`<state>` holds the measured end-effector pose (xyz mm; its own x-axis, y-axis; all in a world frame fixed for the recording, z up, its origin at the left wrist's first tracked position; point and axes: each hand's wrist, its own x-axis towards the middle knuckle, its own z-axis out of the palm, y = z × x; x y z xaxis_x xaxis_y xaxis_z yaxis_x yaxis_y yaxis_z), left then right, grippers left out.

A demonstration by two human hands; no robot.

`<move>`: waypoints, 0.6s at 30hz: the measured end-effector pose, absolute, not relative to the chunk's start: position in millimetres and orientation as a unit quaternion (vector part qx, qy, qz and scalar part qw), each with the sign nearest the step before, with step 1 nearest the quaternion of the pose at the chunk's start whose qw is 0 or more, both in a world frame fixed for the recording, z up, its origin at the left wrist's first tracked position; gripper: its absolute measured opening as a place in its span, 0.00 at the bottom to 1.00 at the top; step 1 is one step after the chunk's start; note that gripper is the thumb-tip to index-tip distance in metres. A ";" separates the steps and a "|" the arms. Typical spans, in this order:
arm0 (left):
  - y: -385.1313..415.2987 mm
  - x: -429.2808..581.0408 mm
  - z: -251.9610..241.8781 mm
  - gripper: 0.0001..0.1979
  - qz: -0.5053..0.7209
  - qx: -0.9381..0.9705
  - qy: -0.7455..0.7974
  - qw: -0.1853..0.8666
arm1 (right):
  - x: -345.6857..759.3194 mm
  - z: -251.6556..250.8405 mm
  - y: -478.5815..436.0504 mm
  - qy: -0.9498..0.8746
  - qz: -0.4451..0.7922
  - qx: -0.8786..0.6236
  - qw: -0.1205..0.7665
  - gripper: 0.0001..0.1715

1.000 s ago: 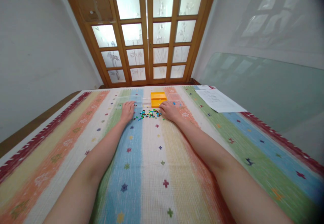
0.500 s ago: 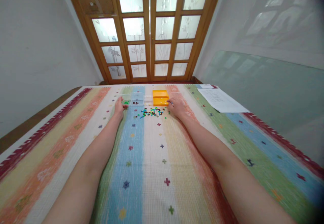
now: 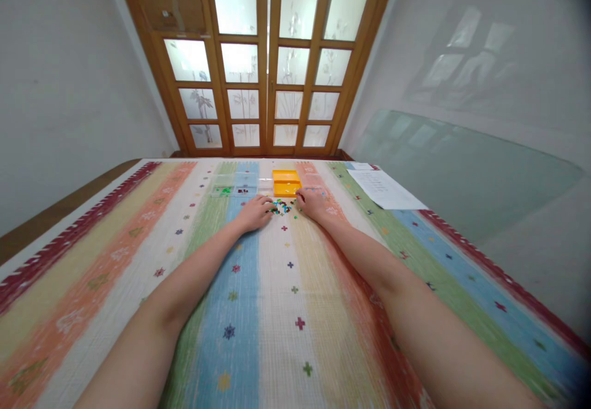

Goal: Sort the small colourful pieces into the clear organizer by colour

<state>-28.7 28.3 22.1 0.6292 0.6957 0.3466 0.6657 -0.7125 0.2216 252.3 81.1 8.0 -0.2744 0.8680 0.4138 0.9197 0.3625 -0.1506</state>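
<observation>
A loose pile of small coloured beads (image 3: 282,207), in blue, green and dark brown, lies on the striped tablecloth between my hands. My left hand (image 3: 256,213) reaches into the pile's left side, fingers bent and slightly apart. At the right edge of the pile, my right hand (image 3: 311,204) is closed with its fingertips together; anything in them is too small to make out. Just behind stands an open yellow box (image 3: 287,176) with a few small light bits in its front half. A clear box (image 3: 215,190) to its left holds green beads (image 3: 224,190) and dark brown beads (image 3: 242,191) in separate compartments.
Another clear box (image 3: 314,190) sits partly behind my right hand. White printed sheets (image 3: 385,190) lie on the right of the tablecloth (image 3: 277,310). A glass panel (image 3: 443,162) leans along the right wall, and wooden glazed doors (image 3: 268,64) stand beyond the table.
My left hand has moved right, from the clear box with green beads to the pile. My right hand has shifted slightly from the yellow box's side toward the pile. The view has tilted a little.
</observation>
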 end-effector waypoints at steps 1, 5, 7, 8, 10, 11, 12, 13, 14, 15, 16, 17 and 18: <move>20.4 -18.1 23.8 0.17 0.200 0.910 0.363 0.026 | 254.4 10.4 79.8 -0.802 -0.058 -0.563 0.191 0.16; -9.4 24.3 20.7 0.23 0.172 0.935 0.309 0.007 | 265.4 16.1 75.7 -0.811 -0.052 -0.561 0.154 0.16; -18.7 38.5 13.8 0.25 0.150 0.934 0.324 0.007 | 269.1 15.1 72.8 -0.800 -0.047 -0.572 0.173 0.17; -21.3 42.8 10.1 0.26 0.140 0.930 0.340 0.010 | 269.9 13.8 71.2 -0.797 -0.043 -0.575 0.177 0.18; -22.7 46.2 3.9 0.28 0.131 0.923 0.362 0.012 | 270.0 11.1 68.7 -0.799 -0.034 -0.574 0.176 0.17; -22.3 46.2 1.9 0.29 0.130 0.921 0.366 0.011 | 269.5 10.1 68.1 -0.799 -0.031 -0.574 0.177 0.17; -21.6 45.5 0.7 0.29 0.131 0.921 0.368 0.010 | 268.9 9.5 67.9 -0.799 -0.028 -0.574 0.177 0.17; -20.8 44.7 0.3 0.29 0.134 0.921 0.367 0.009 | 268.3 9.2 68.1 -0.798 -0.027 -0.575 0.179 0.16; -20.3 44.0 0.5 0.28 0.136 0.921 0.365 0.008 | 267.9 9.2 68.5 -0.796 -0.026 -0.577 0.180 0.16; -20.0 43.5 1.1 0.28 0.138 0.921 0.364 0.008 | 267.7 9.4 69.0 -0.795 -0.026 -0.578 0.182 0.16; -20.1 43.4 2.0 0.28 0.141 0.921 0.363 0.007 | 267.8 9.6 69.5 -0.795 -0.027 -0.577 0.184 0.16; -20.4 43.6 3.0 0.28 0.143 0.921 0.363 0.007 | 268.0 9.7 70.0 -0.796 -0.029 -0.575 0.187 0.16; -20.8 44.0 4.0 0.27 0.146 0.921 0.361 0.007 | 268.2 9.6 70.5 -0.798 -0.030 -0.572 0.190 0.16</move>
